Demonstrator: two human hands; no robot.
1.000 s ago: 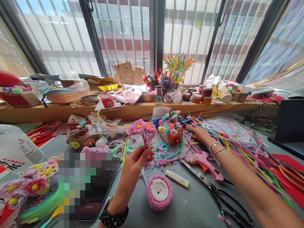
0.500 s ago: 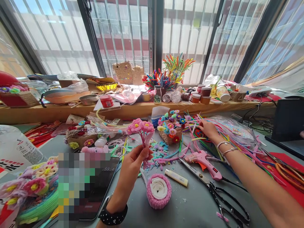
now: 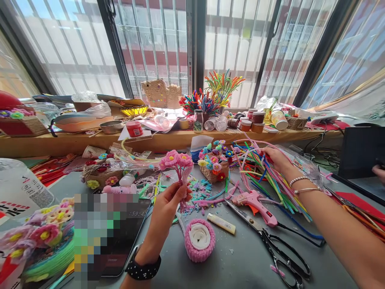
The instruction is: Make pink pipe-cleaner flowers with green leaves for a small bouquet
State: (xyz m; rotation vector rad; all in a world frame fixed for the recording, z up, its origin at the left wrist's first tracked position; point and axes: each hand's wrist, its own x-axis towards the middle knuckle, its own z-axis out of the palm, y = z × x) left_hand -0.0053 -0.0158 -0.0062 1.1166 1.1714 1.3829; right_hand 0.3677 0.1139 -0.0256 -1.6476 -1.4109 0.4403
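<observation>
My left hand (image 3: 176, 196) is closed round the thin stems of a bunch of pink pipe-cleaner flowers (image 3: 177, 160), held upright with the blooms on top. Below it on the table stands a small round pink fuzzy pot (image 3: 200, 241) with a rolled white filling. My right hand (image 3: 275, 158) reaches into a loose heap of coloured pipe cleaners (image 3: 281, 192) at the right, its fingers closed on some of them. Nearer me lie a pink glue gun (image 3: 255, 204), large black-handled scissors (image 3: 264, 233) and a pale yellow tube-like stick (image 3: 221, 223).
Behind the hands, a woven basket of small flowers (image 3: 215, 164) stands by scattered bits of pipe cleaner (image 3: 200, 192). A tablet (image 3: 126, 237) lies at the left. Jars and cups line the window sill (image 3: 168, 138). Another person's hand (image 3: 379, 170) shows at the right edge.
My right hand has moved right within the pipe cleaners, and the heap has shifted, with green and blue ones now exposed. The flowers stay in my left hand. Another person's hand shows more at the right.
</observation>
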